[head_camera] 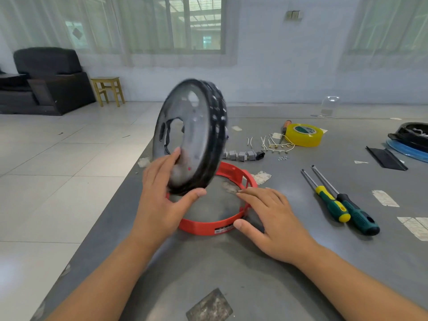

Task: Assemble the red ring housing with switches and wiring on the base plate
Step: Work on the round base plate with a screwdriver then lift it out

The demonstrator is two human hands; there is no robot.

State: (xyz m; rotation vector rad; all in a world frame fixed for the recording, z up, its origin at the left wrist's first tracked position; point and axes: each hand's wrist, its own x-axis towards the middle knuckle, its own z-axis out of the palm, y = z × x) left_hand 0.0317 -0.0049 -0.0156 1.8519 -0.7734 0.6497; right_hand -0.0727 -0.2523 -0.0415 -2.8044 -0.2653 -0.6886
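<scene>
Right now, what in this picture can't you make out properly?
- Black base plate, head view: motion-blurred, so its holes and rim detail are unclear.
- Red ring housing: far-left part hidden behind the plate and the left hand.
- Switches and tiny screws: too small to read or count.
- Black part: cut off by the right edge.

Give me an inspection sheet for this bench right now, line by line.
Surface: grey table, worn tape patches.
Job's things: red ring housing lying flat; black base plate tilted on edge over it; switches in a row behind.
Clutter: two screwdrivers, yellow tape roll, small screws.
Grippers: left hand holds the plate; right hand rests on the ring, fingers straight.
Cables: short white wires.
Surroundings: black sofa, wooden stool.
</scene>
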